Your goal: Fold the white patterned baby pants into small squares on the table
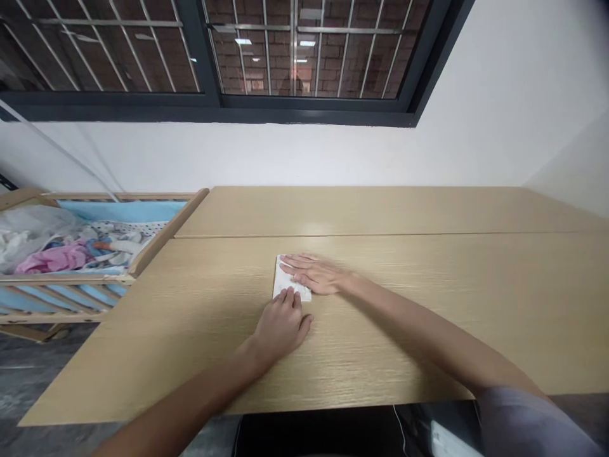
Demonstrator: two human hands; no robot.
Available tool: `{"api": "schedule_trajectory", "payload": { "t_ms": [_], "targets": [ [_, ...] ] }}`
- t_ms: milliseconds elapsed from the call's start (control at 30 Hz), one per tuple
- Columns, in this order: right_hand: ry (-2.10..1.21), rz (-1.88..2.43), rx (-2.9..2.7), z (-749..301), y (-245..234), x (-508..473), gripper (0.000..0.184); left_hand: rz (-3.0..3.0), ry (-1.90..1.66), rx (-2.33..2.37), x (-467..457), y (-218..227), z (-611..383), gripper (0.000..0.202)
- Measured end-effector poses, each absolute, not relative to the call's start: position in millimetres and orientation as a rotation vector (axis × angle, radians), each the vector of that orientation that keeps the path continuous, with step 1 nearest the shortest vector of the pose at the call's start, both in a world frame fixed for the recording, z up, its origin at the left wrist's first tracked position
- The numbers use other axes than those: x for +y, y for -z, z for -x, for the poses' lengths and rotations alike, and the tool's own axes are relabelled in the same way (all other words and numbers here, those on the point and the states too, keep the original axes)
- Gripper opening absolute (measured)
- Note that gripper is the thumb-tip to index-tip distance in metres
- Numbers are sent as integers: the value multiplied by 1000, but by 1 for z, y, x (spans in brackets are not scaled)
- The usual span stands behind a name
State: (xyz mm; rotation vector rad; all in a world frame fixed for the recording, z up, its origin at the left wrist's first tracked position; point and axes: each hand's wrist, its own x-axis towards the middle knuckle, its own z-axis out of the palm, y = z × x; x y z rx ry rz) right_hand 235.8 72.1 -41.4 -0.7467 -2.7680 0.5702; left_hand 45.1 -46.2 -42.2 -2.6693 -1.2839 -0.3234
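A small white folded square [281,279], which looks like tissue or paper, lies flat on the wooden tabletop [428,285]. My right hand [316,273] stretches flat across its upper right part, fingers pointing left, slightly blurred. At the square's lower edge, my left hand [283,320] has its fingers bent and close together, tips pressing on the square. The left thumb sticks out to the right, apart from it. Part of the square is hidden under both hands.
A wooden crib [166,236] with heaped clothes [61,257] stands left of the table. A thin seam crosses the tabletop behind the hands. Beyond are a white wall [304,152] and a barred window [304,63]. Dark objects sit below the front edge.
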Motion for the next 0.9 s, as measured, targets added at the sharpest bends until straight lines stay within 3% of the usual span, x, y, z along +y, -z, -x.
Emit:
{"api": "schedule_trajectory", "payload": {
  "t_ms": [233,367,500,667,767,900],
  "targets": [
    [-725,811,-2561,-233,51,91,62,2758,392,-1461,-35,36,-40,31],
    [-790,950,-2258,-234,52,91,62,2702,613,-1630,-18,28,-28,26],
    [-684,1117,-1938,-238,51,94,54,2498,534,-1792,-5,24,-18,37],
    [-737,1161,-1939,-237,52,90,34,2391,300,-1993,3,26,-16,50],
    [-787,1124,-1989,-232,55,85,23,2487,280,-1968,7,28,-17,46],
    [-769,1204,-1843,-222,50,69,23,2651,276,-1933,9,17,-18,33]
  ]
}}
